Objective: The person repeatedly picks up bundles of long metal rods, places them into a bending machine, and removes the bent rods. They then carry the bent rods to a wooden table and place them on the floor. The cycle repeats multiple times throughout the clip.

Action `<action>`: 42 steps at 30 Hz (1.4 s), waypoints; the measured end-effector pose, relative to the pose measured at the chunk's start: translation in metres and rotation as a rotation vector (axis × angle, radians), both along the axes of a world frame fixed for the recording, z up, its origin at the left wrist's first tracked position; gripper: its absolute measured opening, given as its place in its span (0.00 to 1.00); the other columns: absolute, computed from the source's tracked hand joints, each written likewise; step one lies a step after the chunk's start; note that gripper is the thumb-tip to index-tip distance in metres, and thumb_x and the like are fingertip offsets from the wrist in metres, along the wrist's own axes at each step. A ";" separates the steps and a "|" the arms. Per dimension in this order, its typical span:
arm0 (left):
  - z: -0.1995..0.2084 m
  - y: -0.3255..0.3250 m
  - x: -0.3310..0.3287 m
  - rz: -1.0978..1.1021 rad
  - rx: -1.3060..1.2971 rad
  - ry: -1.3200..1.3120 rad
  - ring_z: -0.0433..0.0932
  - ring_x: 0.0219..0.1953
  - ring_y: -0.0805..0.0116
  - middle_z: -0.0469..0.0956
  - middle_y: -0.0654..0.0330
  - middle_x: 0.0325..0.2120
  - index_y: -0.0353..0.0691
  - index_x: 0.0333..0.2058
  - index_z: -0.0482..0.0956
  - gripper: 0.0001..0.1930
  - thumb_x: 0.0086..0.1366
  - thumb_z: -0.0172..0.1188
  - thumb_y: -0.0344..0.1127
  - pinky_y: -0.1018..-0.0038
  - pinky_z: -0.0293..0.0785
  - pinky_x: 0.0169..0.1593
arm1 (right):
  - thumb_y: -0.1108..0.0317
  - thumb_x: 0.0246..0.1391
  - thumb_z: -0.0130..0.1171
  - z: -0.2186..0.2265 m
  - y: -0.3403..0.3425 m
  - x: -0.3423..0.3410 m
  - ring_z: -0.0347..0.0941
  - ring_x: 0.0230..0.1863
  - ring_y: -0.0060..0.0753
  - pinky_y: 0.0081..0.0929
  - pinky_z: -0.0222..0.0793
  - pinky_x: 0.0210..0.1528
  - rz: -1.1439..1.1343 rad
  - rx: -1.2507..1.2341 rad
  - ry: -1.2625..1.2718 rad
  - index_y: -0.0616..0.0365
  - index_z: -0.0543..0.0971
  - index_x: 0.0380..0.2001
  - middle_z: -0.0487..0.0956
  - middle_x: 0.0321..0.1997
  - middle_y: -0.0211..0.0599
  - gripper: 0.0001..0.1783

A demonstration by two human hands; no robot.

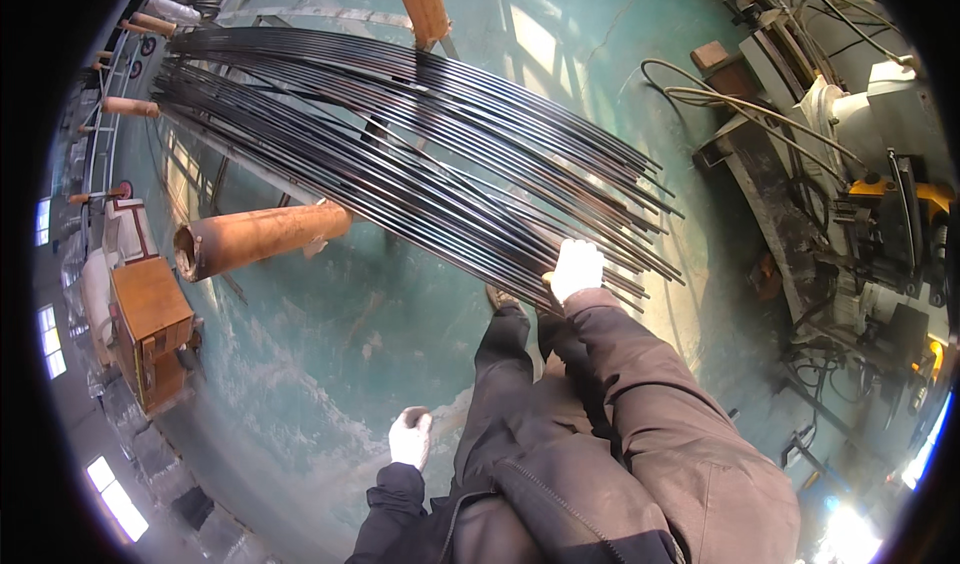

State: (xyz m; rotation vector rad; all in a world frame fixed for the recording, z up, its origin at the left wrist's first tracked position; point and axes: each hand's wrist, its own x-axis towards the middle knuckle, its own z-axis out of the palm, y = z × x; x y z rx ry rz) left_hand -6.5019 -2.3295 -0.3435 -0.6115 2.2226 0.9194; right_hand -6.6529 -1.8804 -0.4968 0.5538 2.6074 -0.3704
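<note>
Many long, thin dark metal rods point(400, 179) lie side by side across a rack, their near ends fanned out in front of me. My right hand point(578, 267), bright white in the light, is closed at the rod ends on the near side, and its fingers appear wrapped around a metal rod. How many rods are in that grip is hidden. Lower and to the left, my left hand point(410, 437) hangs beside my leg, away from the rods. Its fingers are loosely curled, and nothing shows in them.
Rusty orange tubes stand along the rack, one near left point(265, 241) and one at the far side point(420, 4). A brown wooden cabinet point(152, 309) stands left. Machinery point(880, 114) with looping cables point(700, 94) fills the right. The floor point(300, 364) is worn green.
</note>
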 end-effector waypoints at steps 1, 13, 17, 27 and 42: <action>-0.002 0.011 0.001 0.092 0.089 -0.039 0.88 0.48 0.65 0.91 0.53 0.44 0.31 0.52 0.87 0.12 0.76 0.67 0.32 0.69 0.82 0.58 | 0.45 0.51 0.84 -0.004 0.005 0.002 0.82 0.58 0.56 0.50 0.78 0.62 0.005 -0.032 0.008 0.59 0.81 0.52 0.86 0.50 0.49 0.36; 0.031 0.061 -0.056 -0.003 0.175 0.082 0.85 0.49 0.68 0.88 0.56 0.45 0.30 0.53 0.85 0.11 0.77 0.66 0.29 0.71 0.80 0.59 | 0.59 0.60 0.73 -0.016 0.023 0.019 0.87 0.50 0.62 0.53 0.82 0.55 0.158 -0.243 -0.028 0.55 0.86 0.46 0.90 0.45 0.54 0.15; 0.026 0.060 -0.053 0.068 0.135 0.040 0.85 0.49 0.68 0.88 0.56 0.44 0.30 0.52 0.85 0.11 0.77 0.66 0.29 0.70 0.80 0.59 | 0.54 0.59 0.77 0.006 0.047 0.005 0.89 0.51 0.59 0.50 0.84 0.55 0.257 -0.251 -0.058 0.53 0.89 0.43 0.91 0.46 0.51 0.17; 0.034 0.103 -0.066 -0.092 0.179 0.187 0.87 0.46 0.68 0.90 0.55 0.42 0.32 0.50 0.87 0.10 0.77 0.66 0.31 0.71 0.81 0.55 | 0.51 0.55 0.80 0.038 0.073 -0.010 0.90 0.47 0.48 0.46 0.84 0.52 0.220 -0.500 -0.149 0.57 0.92 0.44 0.92 0.42 0.48 0.22; 0.030 0.147 -0.097 -0.078 0.343 0.149 0.88 0.44 0.66 0.90 0.53 0.42 0.31 0.51 0.87 0.12 0.77 0.66 0.33 0.69 0.83 0.53 | 0.37 0.72 0.63 0.108 0.069 0.005 0.86 0.40 0.42 0.42 0.80 0.45 -0.205 -1.052 -0.416 0.62 0.88 0.51 0.88 0.38 0.43 0.34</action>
